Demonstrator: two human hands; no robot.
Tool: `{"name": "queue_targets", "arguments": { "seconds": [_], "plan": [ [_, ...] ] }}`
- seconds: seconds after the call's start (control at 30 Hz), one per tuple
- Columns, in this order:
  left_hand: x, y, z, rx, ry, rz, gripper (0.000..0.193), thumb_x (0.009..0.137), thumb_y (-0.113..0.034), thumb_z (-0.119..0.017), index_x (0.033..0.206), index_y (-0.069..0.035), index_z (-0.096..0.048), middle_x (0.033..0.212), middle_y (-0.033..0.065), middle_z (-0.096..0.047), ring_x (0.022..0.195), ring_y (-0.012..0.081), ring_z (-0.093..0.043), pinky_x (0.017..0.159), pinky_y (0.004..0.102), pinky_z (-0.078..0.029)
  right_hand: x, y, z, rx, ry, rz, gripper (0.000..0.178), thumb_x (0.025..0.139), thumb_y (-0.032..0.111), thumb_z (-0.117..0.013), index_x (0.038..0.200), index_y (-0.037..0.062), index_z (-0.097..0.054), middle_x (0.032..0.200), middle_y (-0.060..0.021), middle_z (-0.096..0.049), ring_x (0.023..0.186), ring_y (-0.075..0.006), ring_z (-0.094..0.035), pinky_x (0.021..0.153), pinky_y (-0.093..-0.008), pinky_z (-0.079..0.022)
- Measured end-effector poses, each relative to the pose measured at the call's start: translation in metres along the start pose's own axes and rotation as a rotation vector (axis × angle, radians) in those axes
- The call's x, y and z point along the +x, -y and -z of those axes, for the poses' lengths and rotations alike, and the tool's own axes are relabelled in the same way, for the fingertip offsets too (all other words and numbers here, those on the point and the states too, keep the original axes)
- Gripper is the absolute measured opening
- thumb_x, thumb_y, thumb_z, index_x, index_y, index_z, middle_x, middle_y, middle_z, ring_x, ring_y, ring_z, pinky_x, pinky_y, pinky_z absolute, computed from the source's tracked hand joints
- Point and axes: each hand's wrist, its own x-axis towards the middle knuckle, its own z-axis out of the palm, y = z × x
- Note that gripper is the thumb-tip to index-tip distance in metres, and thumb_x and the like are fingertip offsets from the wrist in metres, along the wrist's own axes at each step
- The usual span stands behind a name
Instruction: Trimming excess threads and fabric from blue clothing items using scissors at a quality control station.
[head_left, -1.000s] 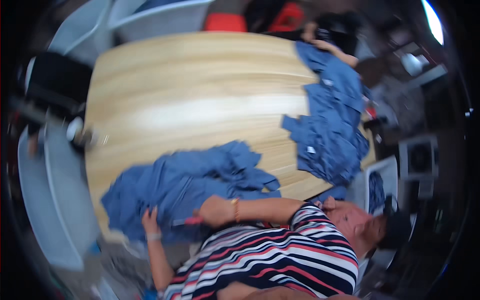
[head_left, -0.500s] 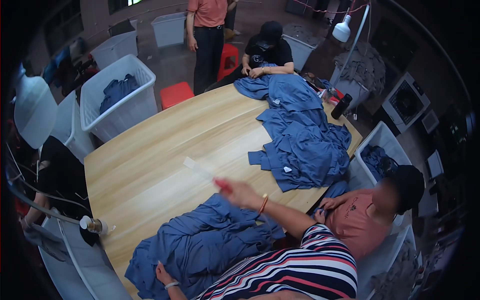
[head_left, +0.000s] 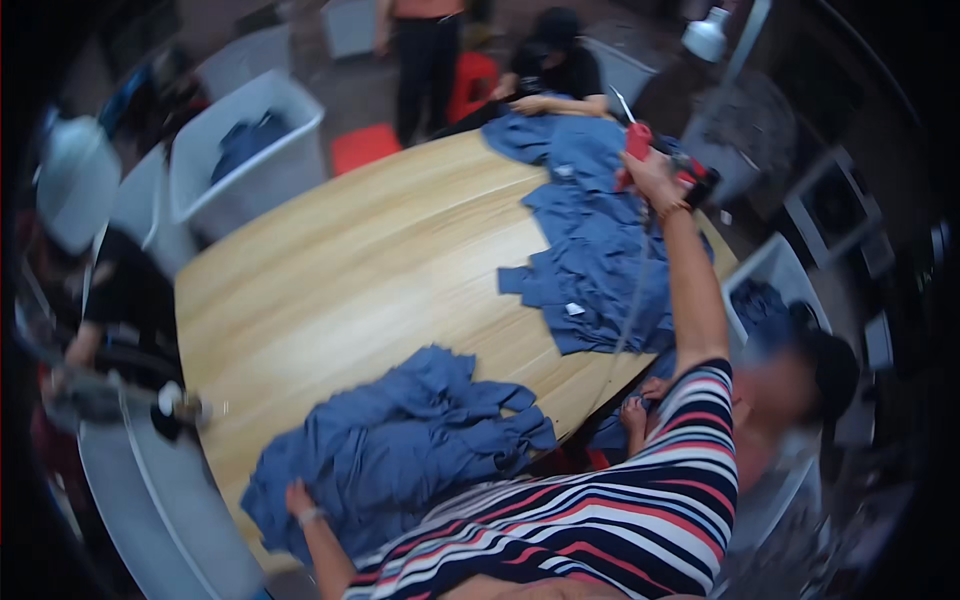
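Observation:
My right hand (head_left: 652,172) reaches to the far right of the table, closed round a red air blow gun (head_left: 637,142). Its thin metal nozzle points up and left, and a clear hose (head_left: 632,315) trails down from it. Beneath that arm lies a heap of blue garments (head_left: 600,240) with small white tags. My left hand (head_left: 298,498) is at the near left, its fingers closed on the edge of a nearer pile of blue garments (head_left: 390,450). The picture is blurred, so its fingers show poorly.
The wooden table (head_left: 350,260) spans the middle. A seated co-worker (head_left: 560,75) sits at its far end, another person (head_left: 770,400) close on my right. White bins (head_left: 185,190) stand around it, with red stools (head_left: 365,148) beyond. A lamp (head_left: 705,38) hangs far right.
My right hand has swung from above the near pile to the far right with the blow gun. My left hand stays on the near garments. The view has shifted a little.

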Motion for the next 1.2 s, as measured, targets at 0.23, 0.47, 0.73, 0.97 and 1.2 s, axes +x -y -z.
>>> {"name": "queue_targets", "arguments": {
  "seconds": [0.23, 0.47, 0.73, 0.97, 1.2],
  "plan": [
    [-0.023, -0.106, -0.002, -1.261, 0.173, 0.632, 0.049, 0.081, -0.001, -0.065, 0.124, -0.001, -0.041, 0.079, 0.0081, -0.054, 0.056, 0.0167, -0.051, 0.045, 0.0261, -0.042, -0.203, 0.025, -0.152, -0.244, 0.898, 0.219, 0.032, 0.084, 0.016, -0.062, 0.113, 0.0046, -0.056, 0.073, -0.0103, -0.065, 0.060, -0.0158, -0.062, 0.062, -0.0315, -0.049],
    [-0.043, -0.085, -0.018, -1.474, 0.291, 0.571, 0.011, 0.086, -0.003, -0.061, 0.093, 0.000, -0.053, 0.087, 0.0142, -0.062, 0.081, 0.0280, -0.066, 0.069, 0.0346, -0.058, -0.343, 0.050, -0.282, -0.457, 1.363, 0.814, 0.039, 0.082, 0.030, -0.063, 0.114, 0.0102, -0.054, 0.076, -0.0189, -0.064, 0.071, -0.0374, -0.063, 0.062, -0.0454, -0.049],
    [-0.052, -0.087, -0.021, -1.488, 0.295, 0.590, 0.006, 0.089, -0.003, -0.058, 0.090, 0.002, -0.056, 0.088, 0.0168, -0.064, 0.090, 0.0318, -0.066, 0.075, 0.0377, -0.059, -0.398, 0.087, -0.340, -0.441, 1.381, 1.017, 0.025, 0.080, 0.024, -0.063, 0.092, 0.0025, -0.057, 0.066, -0.0171, -0.062, 0.064, -0.0354, -0.062, 0.058, -0.0446, -0.049],
    [-0.057, -0.092, -0.018, -1.505, 0.322, 0.594, 0.007, 0.090, -0.003, -0.057, 0.091, 0.002, -0.053, 0.090, 0.0155, -0.062, 0.091, 0.0331, -0.066, 0.076, 0.0387, -0.059, -0.391, 0.085, -0.350, -0.556, 1.531, 0.974, 0.030, 0.081, 0.027, -0.062, 0.099, 0.0030, -0.056, 0.072, -0.0194, -0.063, 0.069, -0.0378, -0.063, 0.061, -0.0462, -0.049],
    [-0.051, -0.069, -0.015, -1.408, 0.439, 0.545, 0.015, 0.091, -0.016, -0.059, 0.082, -0.005, -0.053, 0.075, 0.0066, -0.058, 0.068, 0.0226, -0.060, 0.054, 0.0323, -0.047, -0.384, 0.082, -0.333, -0.466, 1.402, 0.867, 0.031, 0.081, 0.029, -0.063, 0.101, 0.0061, -0.057, 0.067, -0.0190, -0.062, 0.064, -0.0376, -0.062, 0.056, -0.0456, -0.049]
  ]
}}
